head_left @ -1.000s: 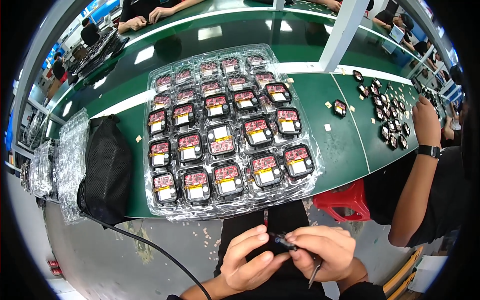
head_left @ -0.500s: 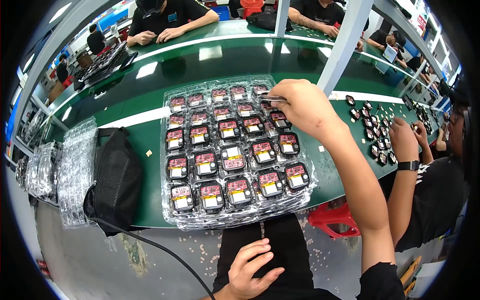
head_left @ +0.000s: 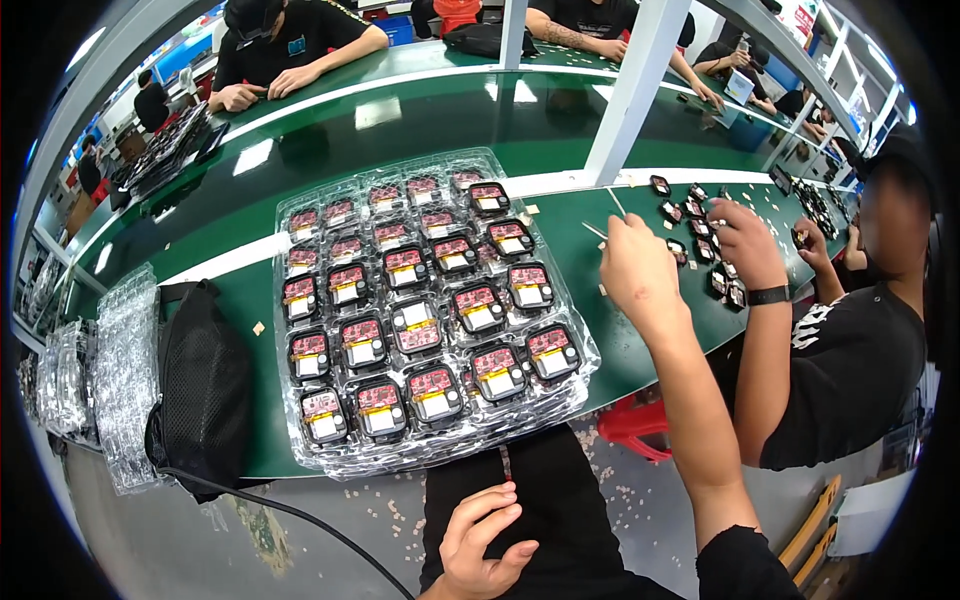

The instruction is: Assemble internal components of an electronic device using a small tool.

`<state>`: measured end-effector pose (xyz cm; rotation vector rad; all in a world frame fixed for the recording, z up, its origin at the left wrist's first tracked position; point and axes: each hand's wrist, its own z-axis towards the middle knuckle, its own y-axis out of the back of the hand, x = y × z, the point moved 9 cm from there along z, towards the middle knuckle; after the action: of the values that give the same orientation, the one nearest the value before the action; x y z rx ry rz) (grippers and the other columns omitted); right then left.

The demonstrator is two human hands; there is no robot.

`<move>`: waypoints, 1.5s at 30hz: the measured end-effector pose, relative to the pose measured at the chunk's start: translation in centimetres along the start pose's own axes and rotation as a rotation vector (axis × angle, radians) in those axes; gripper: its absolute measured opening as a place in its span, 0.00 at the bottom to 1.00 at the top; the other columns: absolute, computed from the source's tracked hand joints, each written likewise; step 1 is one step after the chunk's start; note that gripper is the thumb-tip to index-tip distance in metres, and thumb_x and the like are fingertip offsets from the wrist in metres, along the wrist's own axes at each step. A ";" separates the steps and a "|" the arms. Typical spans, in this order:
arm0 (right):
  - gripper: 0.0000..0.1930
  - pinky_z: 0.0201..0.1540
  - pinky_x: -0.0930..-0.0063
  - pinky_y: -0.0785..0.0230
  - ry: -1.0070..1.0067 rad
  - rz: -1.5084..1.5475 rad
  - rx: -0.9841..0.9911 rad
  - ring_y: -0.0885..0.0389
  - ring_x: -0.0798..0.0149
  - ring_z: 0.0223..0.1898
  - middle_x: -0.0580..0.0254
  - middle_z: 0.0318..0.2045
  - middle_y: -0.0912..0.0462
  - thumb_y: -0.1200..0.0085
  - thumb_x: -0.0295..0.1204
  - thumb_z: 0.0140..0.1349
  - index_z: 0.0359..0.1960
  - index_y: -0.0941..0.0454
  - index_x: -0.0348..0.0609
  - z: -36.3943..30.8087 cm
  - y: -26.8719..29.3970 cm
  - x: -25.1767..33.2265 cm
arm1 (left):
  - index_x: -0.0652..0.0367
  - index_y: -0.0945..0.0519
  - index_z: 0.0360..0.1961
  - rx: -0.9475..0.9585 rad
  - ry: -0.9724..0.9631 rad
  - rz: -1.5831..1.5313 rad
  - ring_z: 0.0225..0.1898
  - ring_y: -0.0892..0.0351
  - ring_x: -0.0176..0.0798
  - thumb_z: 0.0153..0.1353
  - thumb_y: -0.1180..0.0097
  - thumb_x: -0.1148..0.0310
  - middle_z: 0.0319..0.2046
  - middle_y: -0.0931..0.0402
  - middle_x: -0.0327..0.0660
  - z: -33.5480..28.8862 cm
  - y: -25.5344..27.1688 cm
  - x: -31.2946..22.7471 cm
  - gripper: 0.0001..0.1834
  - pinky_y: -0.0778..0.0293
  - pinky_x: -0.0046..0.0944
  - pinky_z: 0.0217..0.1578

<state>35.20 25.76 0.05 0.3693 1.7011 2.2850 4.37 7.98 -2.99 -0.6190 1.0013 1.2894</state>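
My right hand is closed around a pair of metal tweezers, whose two prongs stand spread with nothing visible between them. It hovers above the green table, just right of a stack of clear plastic trays. In the top tray sit rows of black square cases with rounded corners, each showing a red circuit board and a white block with yellow tape; one such case rests at the far right corner. My left hand is over my lap, fingers loosely apart, holding nothing.
A black mesh bag with a cable and stacked clear trays stand at the left. Rightward, a co-worker's hand is among scattered cases. A grey post rises beyond my right hand. More people sit across the table.
My right hand has drawn away from the tray's far right corner to the right, and the tweezers' prongs now show spread. The whole view has swung a little rightward. My left hand stays in place.
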 end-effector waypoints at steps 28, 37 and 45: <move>0.20 0.28 0.75 0.20 0.529 1.220 0.221 0.12 0.59 0.31 0.55 0.53 0.16 0.31 0.27 0.55 0.49 0.23 0.39 -22.4 2.8 5.6 | 0.73 0.34 0.64 0.247 0.774 -0.979 0.58 0.23 0.42 0.75 0.56 0.45 0.55 0.25 0.51 -2.4 -6.4 8.3 0.37 0.23 0.40 0.53; 0.25 0.29 0.70 0.19 0.678 1.249 0.533 0.11 0.56 0.32 0.58 0.48 0.13 0.33 0.16 0.47 0.50 0.21 0.44 -23.6 2.8 6.6 | 0.75 0.36 0.67 0.524 0.894 -1.219 0.58 0.24 0.41 0.68 0.47 0.41 0.56 0.25 0.52 -4.1 -7.4 7.1 0.45 0.28 0.40 0.57; 0.23 0.32 0.59 0.23 0.155 0.942 0.429 0.17 0.47 0.35 0.50 0.46 0.29 0.37 0.24 0.59 0.56 0.31 0.39 -21.9 1.1 4.3 | 0.61 0.34 0.67 0.093 0.802 -1.352 0.56 0.21 0.49 0.63 0.34 0.72 0.59 0.29 0.51 -3.2 -6.1 8.5 0.33 0.22 0.45 0.50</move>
<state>23.25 7.49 -4.86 1.3599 2.4655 2.5037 9.23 8.17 -12.78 -1.4454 0.9090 -0.2448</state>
